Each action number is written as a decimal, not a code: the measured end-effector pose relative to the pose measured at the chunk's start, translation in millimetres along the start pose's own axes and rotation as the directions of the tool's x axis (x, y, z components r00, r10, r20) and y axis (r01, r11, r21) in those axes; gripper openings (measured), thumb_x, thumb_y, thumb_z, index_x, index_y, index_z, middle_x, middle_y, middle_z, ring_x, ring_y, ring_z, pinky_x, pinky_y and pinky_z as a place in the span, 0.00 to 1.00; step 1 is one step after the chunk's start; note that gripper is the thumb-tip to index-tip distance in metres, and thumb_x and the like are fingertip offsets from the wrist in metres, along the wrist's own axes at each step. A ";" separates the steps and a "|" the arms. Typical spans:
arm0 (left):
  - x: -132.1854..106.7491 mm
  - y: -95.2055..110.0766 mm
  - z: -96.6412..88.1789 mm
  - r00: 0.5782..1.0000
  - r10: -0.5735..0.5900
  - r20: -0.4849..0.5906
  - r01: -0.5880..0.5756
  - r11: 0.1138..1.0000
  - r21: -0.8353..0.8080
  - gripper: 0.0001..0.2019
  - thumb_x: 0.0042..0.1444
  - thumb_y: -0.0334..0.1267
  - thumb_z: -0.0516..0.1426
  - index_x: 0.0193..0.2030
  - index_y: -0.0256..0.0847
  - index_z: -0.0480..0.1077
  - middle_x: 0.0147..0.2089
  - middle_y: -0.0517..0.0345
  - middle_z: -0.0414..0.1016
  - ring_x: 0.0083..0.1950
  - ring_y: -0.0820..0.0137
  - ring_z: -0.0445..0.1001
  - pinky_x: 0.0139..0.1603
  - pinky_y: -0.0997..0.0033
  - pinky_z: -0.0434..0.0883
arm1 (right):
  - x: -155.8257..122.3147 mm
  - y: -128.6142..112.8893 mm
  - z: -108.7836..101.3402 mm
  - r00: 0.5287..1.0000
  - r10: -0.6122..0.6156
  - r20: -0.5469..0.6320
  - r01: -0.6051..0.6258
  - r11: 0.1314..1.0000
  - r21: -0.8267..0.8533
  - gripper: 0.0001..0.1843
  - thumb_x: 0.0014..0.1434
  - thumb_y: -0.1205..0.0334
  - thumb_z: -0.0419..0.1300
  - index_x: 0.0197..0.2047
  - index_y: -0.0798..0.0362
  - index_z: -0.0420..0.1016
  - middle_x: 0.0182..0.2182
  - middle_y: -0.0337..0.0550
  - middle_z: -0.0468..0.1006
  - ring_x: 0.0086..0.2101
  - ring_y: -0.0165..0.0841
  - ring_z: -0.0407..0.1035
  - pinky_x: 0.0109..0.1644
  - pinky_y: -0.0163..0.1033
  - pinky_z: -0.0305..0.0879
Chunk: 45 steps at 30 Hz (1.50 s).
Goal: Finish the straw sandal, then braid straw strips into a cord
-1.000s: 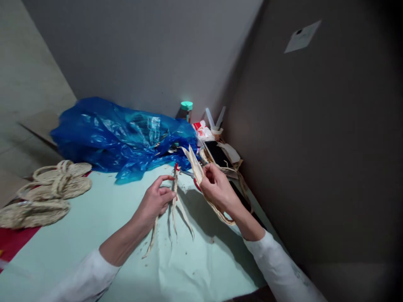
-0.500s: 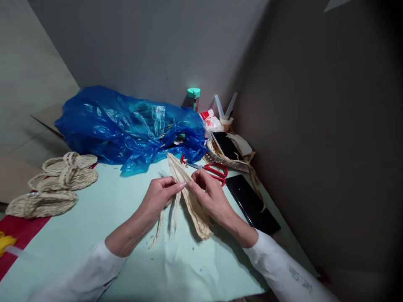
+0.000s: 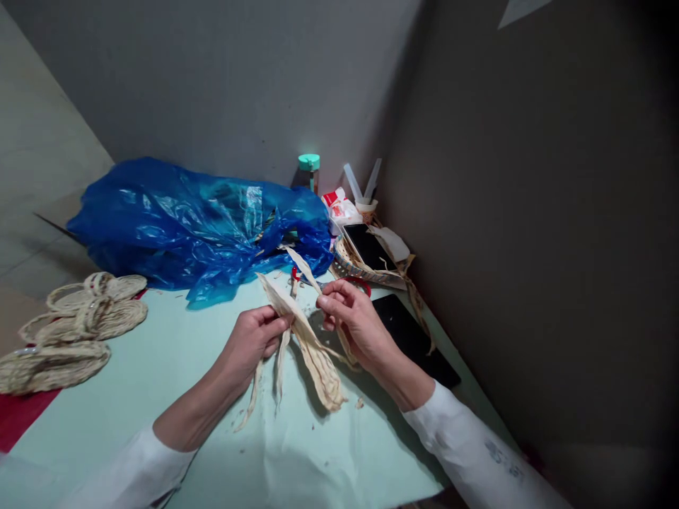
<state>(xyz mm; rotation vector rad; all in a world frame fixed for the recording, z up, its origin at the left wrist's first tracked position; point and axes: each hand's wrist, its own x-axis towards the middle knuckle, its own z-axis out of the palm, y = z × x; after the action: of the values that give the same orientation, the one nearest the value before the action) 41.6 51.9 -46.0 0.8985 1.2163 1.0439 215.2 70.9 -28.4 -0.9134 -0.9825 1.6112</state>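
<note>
My left hand (image 3: pixel 254 343) pinches a wide, pale dried corn husk (image 3: pixel 315 360) near its upper part. Thin strips of husk (image 3: pixel 281 364) dangle beneath the same hand. Between the thumb and fingers of my right hand (image 3: pixel 358 322) is a narrow strip of corn husk (image 3: pixel 302 266), its tip pointing up and left and its tail running down behind the hand. A gap separates this strip from the wide husk at the top. Just behind my right hand lie red-handled scissors (image 3: pixel 361 285), partly covered by it.
A blue plastic bag (image 3: pixel 175 219) fills the back of the pale green table (image 3: pixel 212 466). Woven sandals (image 3: pixel 119 318) lie at left. At right are a basket (image 3: pixel 353 265) with a phone (image 3: pixel 370 247) on it, a black flat device (image 3: pixel 416 343), a cup (image 3: pixel 367 209) and a green-lidded bottle (image 3: pixel 309 173).
My hands have moved apart, and a narrow strip has come away from the wide husk in my right hand. The view has shifted slightly to the right.
</note>
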 end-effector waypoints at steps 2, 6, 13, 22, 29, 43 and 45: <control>0.1 0.3 1.0 1.000 -0.006 0.003 0.006 1.000 -0.005 0.13 0.44 0.41 0.66 0.32 0.34 0.74 0.17 0.69 0.55 0.17 0.84 0.44 0.19 0.77 0.40 | -0.4 -3.4 -1.3 1.000 -0.006 0.008 0.006 1.000 0.004 0.16 0.49 0.57 0.67 0.35 0.53 0.65 0.27 0.35 0.70 0.24 0.25 0.58 0.25 0.30 0.53; -0.7 3.3 3.7 1.000 0.006 -0.009 -0.006 1.000 0.009 0.12 0.43 0.40 0.66 0.32 0.34 0.76 0.16 0.69 0.57 0.17 0.83 0.45 0.19 0.77 0.40 | -0.9 -3.5 -1.0 0.997 -0.071 0.034 0.077 0.959 -0.272 0.16 0.54 0.52 0.63 0.40 0.53 0.67 0.31 0.37 0.73 0.26 0.26 0.60 0.25 0.31 0.52; 1.1 -0.9 -2.7 0.997 0.041 -0.060 -0.036 0.997 0.075 0.14 0.42 0.43 0.68 0.29 0.34 0.76 0.16 0.68 0.57 0.17 0.83 0.48 0.19 0.79 0.43 | -5.9 -1.0 10.3 0.936 -0.243 0.254 0.344 0.483 -0.805 0.11 0.59 0.60 0.59 0.28 0.54 0.64 0.23 0.34 0.66 0.25 0.27 0.57 0.30 0.34 0.47; -3.1 1.8 0.9 1.000 0.012 -0.008 -0.012 0.999 -0.047 0.19 0.48 0.41 0.67 0.46 0.36 0.74 0.28 0.61 0.70 0.18 0.87 0.49 0.18 0.83 0.45 | -20.8 -95.9 -78.1 0.772 -0.631 -0.081 -0.128 -0.029 -0.991 0.05 0.61 0.67 0.52 0.35 0.55 0.69 0.30 0.46 0.72 0.27 0.33 0.63 0.31 0.36 0.51; -4.0 -0.4 -1.8 1.000 0.001 0.031 0.004 0.988 -0.155 0.14 0.51 0.36 0.65 0.42 0.34 0.68 0.32 0.57 0.73 0.17 0.89 0.45 0.17 0.83 0.41 | -38.7 -79.4 -50.8 0.787 -0.616 -0.033 0.025 0.085 -0.996 0.16 0.68 0.56 0.47 0.31 0.52 0.66 0.26 0.42 0.68 0.25 0.31 0.61 0.29 0.36 0.52; -8.7 -3.9 -2.3 0.997 -0.020 0.077 0.030 0.992 -0.123 0.09 0.58 0.37 0.60 0.43 0.36 0.70 0.19 0.72 0.54 0.19 0.83 0.44 0.19 0.80 0.44 | -45.6 -15.5 15.5 0.962 0.206 0.182 0.145 0.181 -0.973 0.06 0.64 0.67 0.48 0.42 0.54 0.65 0.18 0.34 0.62 0.19 0.28 0.50 0.27 0.37 0.41; -9.5 -3.7 -2.7 0.996 -0.037 0.085 0.046 0.993 -0.112 0.09 0.59 0.38 0.60 0.43 0.37 0.70 0.18 0.72 0.54 0.19 0.82 0.44 0.19 0.79 0.44 | -47.5 -17.6 16.9 0.947 0.271 0.173 0.143 0.127 -0.982 0.09 0.62 0.68 0.49 0.45 0.55 0.66 0.19 0.35 0.62 0.19 0.29 0.50 0.28 0.38 0.41</control>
<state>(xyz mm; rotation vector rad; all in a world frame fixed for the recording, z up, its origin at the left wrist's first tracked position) 39.1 41.7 -47.1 0.8163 1.0912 1.0228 216.5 25.0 -1.1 -1.6060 -2.4719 0.9343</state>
